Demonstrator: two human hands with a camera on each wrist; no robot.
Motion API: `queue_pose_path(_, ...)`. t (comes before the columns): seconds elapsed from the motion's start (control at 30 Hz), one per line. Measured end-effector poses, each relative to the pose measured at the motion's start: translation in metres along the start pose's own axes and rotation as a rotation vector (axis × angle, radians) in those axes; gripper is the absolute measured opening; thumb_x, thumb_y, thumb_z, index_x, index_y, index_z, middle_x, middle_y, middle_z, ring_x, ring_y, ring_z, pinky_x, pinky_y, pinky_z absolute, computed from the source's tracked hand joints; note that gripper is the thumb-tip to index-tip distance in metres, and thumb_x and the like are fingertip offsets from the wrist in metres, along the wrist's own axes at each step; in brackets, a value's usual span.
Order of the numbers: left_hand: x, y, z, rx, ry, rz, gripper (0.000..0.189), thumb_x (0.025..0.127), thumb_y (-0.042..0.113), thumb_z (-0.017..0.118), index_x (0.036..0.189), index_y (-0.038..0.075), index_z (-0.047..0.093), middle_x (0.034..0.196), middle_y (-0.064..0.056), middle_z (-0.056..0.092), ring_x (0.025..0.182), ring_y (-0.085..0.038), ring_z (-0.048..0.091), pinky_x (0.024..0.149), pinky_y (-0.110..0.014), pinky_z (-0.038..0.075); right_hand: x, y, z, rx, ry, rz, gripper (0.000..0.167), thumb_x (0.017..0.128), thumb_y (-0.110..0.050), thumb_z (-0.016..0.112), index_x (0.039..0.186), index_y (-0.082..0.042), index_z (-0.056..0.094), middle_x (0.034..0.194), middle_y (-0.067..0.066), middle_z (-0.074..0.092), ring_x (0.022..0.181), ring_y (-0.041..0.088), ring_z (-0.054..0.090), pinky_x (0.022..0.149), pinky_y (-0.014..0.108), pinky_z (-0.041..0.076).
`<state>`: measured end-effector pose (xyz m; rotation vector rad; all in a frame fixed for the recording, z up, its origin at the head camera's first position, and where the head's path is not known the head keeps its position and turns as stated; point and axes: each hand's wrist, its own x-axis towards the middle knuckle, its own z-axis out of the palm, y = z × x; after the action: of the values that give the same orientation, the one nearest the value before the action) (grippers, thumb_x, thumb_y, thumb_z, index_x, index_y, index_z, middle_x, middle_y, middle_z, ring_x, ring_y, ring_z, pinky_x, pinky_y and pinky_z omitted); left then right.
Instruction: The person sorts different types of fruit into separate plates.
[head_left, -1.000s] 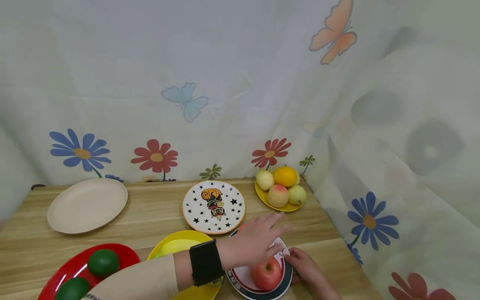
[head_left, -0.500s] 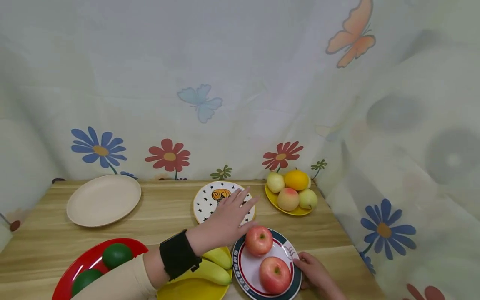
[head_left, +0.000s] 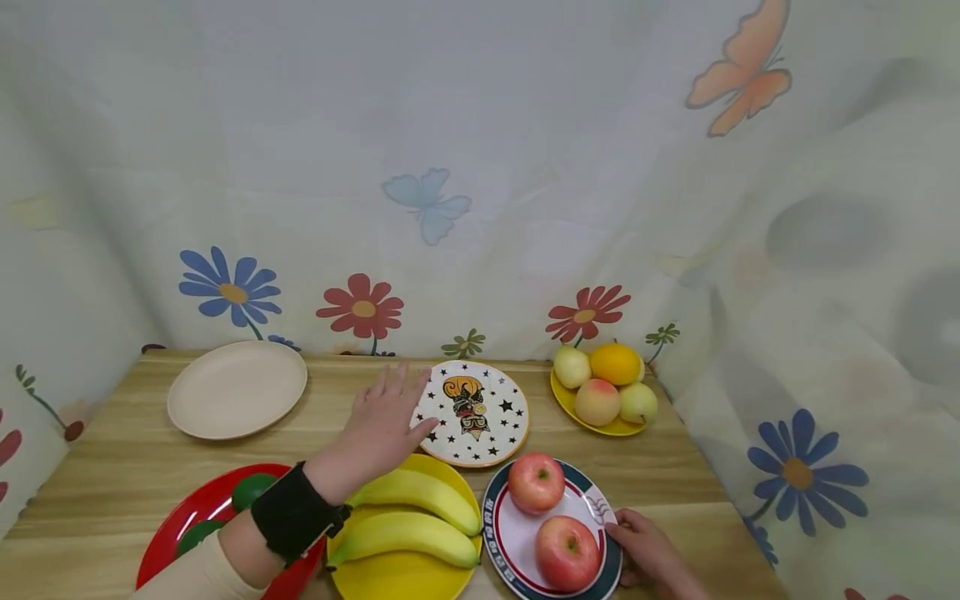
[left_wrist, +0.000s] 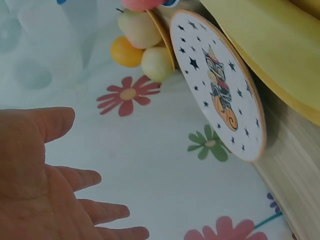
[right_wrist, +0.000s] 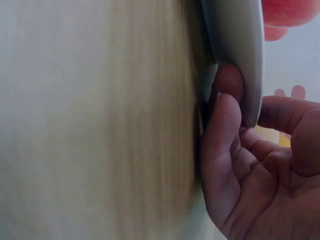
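Note:
My right hand [head_left: 651, 552] pinches the right rim of a dark-edged plate [head_left: 517, 533], thumb on top and curled fingers beneath, as the right wrist view shows. Two red apples [head_left: 567, 553] sit on that plate. With its fingers spread, my left hand [head_left: 380, 425] hovers near the left edge of a white star-patterned plate [head_left: 495, 433] and holds nothing. Below that hand, two bananas [head_left: 408, 537] lie on a yellow plate [head_left: 405, 583]. The left forearm partly covers a red plate [head_left: 168, 533] with dark green fruit [head_left: 253, 492] on it.
A beige oval plate [head_left: 236, 390] stands at the back left. At the back right, a small yellow plate [head_left: 606, 428] bears several fruits, among them a peach [head_left: 597, 402]. A printed cloth [head_left: 487, 167] hangs behind the wooden table [head_left: 360, 379].
My left hand has moved left, from above the apples past the star-patterned plate, uncovering the apples and bananas. The right hand keeps its hold on the rim. The head view has shifted left.

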<state>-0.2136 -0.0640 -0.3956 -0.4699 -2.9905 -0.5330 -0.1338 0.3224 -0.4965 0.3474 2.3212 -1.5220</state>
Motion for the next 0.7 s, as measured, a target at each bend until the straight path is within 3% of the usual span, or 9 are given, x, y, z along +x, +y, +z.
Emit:
queue_pose_path(0.17, -0.012, -0.037, -0.003, 0.043, 0.027, -0.103, 0.073, 0.090, 0.046, 0.057, 0.150, 0.015, 0.027, 0.157, -0.020, 0.011, 0.140, -0.049, 0.014, 0.105, -0.069, 0.021, 0.000, -0.004, -0.007, -0.109, -0.029, -0.005, 0.021, 0.095, -0.017, 0.049, 0.098, 0.004, 0.051, 0.063, 0.001, 0.048, 0.048, 0.014, 0.048, 0.044, 0.025, 0.045)
queue_pose_path(0.37, -0.035, -0.074, -0.010, 0.066, 0.045, -0.204, 0.074, 0.089, 0.042, 0.060, 0.148, 0.010, 0.029, 0.153, -0.028, 0.016, 0.136, -0.054, 0.014, 0.101, -0.072, 0.023, 0.005, -0.025, -0.024, -0.433, -0.048, 0.018, 0.020, 0.094, -0.022, 0.054, 0.094, -0.002, 0.059, 0.069, 0.004, 0.054, 0.056, 0.017, 0.054, 0.050, 0.031, 0.050)
queue_pose_path(0.5, -0.047, -0.081, -0.013, 0.056, 0.036, -0.235, 0.079, 0.089, 0.043, 0.059, 0.150, 0.009, 0.023, 0.152, -0.029, 0.015, 0.135, -0.056, 0.012, 0.101, -0.073, 0.022, 0.009, -0.050, -0.037, -0.614, -0.026, 0.086, 0.022, 0.093, -0.026, 0.055, 0.096, -0.005, 0.059, 0.075, 0.006, 0.057, 0.065, 0.020, 0.055, 0.055, 0.033, 0.049)
queue_pose_path(0.57, -0.051, -0.082, -0.014, 0.044, 0.036, -0.243, 0.080, 0.089, 0.044, 0.058, 0.151, 0.010, 0.021, 0.153, -0.029, 0.013, 0.136, -0.056, 0.011, 0.102, -0.072, 0.021, 0.012, -0.065, -0.042, -0.681, 0.000, 0.083, 0.026, 0.095, -0.028, 0.052, 0.101, -0.003, 0.056, 0.081, 0.009, 0.058, 0.071, 0.021, 0.054, 0.059, 0.034, 0.047)
queue_pose_path(0.63, -0.053, -0.082, -0.015, 0.036, 0.035, -0.250, 0.080, 0.089, 0.044, 0.058, 0.151, 0.010, 0.020, 0.154, -0.028, 0.011, 0.136, -0.056, 0.010, 0.102, -0.072, 0.020, 0.017, -0.082, -0.043, -0.732, 0.054, 0.051, 0.031, 0.095, -0.028, 0.051, 0.107, 0.000, 0.054, 0.088, 0.013, 0.059, 0.076, 0.024, 0.054, 0.063, 0.036, 0.047)
queue_pose_path(0.7, -0.052, -0.082, -0.016, 0.034, 0.030, -0.252, 0.081, 0.089, 0.044, 0.058, 0.151, 0.010, 0.019, 0.154, -0.028, 0.011, 0.136, -0.056, 0.009, 0.103, -0.072, 0.019, 0.022, -0.099, -0.041, -0.787, 0.137, -0.035, 0.034, 0.095, -0.027, 0.052, 0.112, 0.002, 0.053, 0.095, 0.017, 0.060, 0.081, 0.026, 0.054, 0.069, 0.039, 0.048)
